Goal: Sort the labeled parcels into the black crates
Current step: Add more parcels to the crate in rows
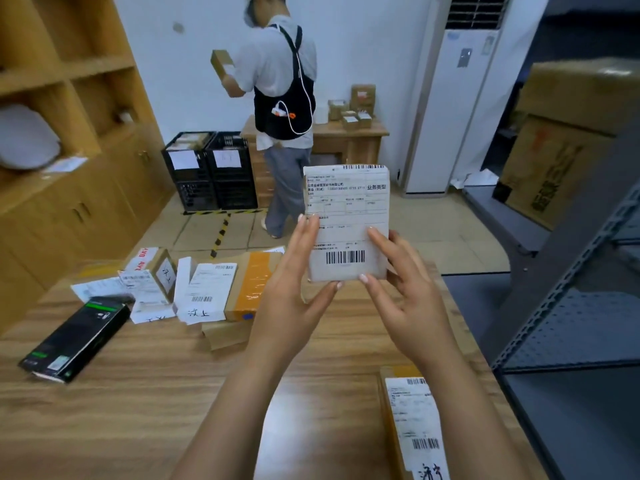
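Observation:
I hold a small parcel (346,216) upright above the wooden table (138,393), its white shipping label and barcode facing me. My left hand (294,282) pinches its lower left edge between thumb and fingers. My right hand (401,289) grips the lower right side the same way. Two black crates (211,171) with white paper tags stand on the floor by the far wall, both with parcels inside. More labeled parcels (207,292) lie on the table's far left, and another labeled box (412,424) lies near my right forearm.
A black and green carton (76,337) lies at the table's left. Another person (280,109) stands by the crates holding a small box. Wooden cabinets line the left wall, grey metal shelving (571,323) stands on the right, and a low wooden desk (346,136) bears small boxes.

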The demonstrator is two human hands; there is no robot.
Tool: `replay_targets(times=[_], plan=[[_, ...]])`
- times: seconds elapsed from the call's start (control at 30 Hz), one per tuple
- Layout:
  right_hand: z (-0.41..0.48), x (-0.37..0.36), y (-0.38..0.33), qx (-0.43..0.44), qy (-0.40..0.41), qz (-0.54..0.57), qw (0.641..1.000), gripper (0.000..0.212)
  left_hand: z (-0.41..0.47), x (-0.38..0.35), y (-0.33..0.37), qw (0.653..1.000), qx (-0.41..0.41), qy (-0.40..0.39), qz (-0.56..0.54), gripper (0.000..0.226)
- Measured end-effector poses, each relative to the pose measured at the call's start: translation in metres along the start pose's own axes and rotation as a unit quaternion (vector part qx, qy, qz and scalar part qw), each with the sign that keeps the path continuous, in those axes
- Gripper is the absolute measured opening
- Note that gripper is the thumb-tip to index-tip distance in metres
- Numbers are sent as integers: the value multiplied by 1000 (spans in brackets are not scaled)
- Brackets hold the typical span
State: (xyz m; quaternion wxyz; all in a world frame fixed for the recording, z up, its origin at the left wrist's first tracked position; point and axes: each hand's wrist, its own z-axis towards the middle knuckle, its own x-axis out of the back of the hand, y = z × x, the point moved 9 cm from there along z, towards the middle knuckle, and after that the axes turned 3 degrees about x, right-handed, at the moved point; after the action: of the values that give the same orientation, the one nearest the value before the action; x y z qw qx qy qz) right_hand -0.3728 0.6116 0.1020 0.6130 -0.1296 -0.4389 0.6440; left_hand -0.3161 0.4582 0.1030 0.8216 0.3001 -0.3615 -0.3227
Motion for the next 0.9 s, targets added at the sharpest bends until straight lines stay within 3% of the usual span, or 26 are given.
replay_targets(times=[0.3, 0.9], plan=[[-2, 24, -8, 1, 22, -21, 1000, 62, 8, -13, 22, 999, -34, -27, -26, 88], [-19, 57, 4, -17, 11, -64, 998, 63, 5, -44, 38, 997, -6, -47, -60, 90]])
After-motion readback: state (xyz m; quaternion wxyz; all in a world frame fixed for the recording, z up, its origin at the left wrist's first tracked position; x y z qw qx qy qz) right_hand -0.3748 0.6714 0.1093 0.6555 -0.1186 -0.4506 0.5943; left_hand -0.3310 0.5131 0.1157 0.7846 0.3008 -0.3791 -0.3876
